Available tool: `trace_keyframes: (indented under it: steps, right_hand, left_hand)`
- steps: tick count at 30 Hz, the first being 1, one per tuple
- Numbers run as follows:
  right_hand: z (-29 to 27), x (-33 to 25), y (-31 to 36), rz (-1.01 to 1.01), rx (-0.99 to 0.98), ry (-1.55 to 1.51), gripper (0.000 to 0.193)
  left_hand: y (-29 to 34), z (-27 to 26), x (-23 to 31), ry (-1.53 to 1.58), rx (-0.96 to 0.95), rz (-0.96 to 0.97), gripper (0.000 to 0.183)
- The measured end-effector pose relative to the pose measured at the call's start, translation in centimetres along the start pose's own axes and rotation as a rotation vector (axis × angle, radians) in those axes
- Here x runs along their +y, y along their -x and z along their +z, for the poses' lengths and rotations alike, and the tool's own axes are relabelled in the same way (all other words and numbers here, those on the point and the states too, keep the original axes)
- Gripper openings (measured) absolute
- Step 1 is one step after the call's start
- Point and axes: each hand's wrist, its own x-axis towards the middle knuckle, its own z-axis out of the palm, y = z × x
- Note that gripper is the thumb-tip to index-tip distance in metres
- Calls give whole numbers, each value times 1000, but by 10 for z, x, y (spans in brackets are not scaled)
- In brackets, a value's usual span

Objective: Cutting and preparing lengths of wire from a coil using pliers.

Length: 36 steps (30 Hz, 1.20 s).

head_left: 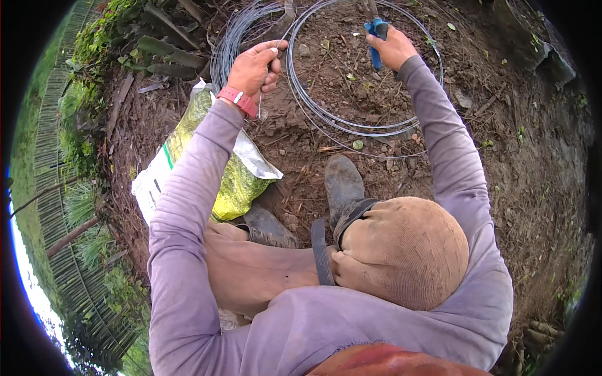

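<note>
My left hand (254,67) pinches a thin metal wire (260,103) between thumb and fingers. A red watch strap (238,100) circles that wrist. My right hand (394,49) is closed around the blue handles of pliers (376,31), whose jaws point away from me at the top edge. Between and beyond my hands lies a large loose coil of grey wire (351,128) on the ground. A denser bundle of wire (229,59) rests beside my left hand, partly hidden by it. A curved metal piece (282,22) stands at the far side, near the wire.
A yellow-green and white sack (241,185) lies under my left forearm. My muddy boots (343,182) are planted on brown soil (533,150). Dark wood pieces (169,53) and plants are at the far left, with a bamboo fence (63,207) along the left.
</note>
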Motion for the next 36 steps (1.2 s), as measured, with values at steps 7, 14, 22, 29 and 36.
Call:
trace_keyframes:
  steps: [7, 14, 22, 29, 36]
  right_hand:
    - [-6, 0, -10, 22, 35, 82, 47]
    - [7, 7, -5, 69, -51, 62, 38]
    - [2, 4, -22, -1, -28, 33, 38]
    - [9, -3, -3, 156, -131, -357, 32]
    - [3, 5, -13, 52, -81, -72, 44]
  left_hand:
    - [1, 6, -8, -58, -20, -17, 27]
    - [3, 2, -7, -22, 39, -3, 26]
    - [5, 1, -14, -82, -101, -49, 29]
    - [6, -27, -10, -145, -234, -157, 30]
    - [1, -23, -14, -197, -223, -199, 31]
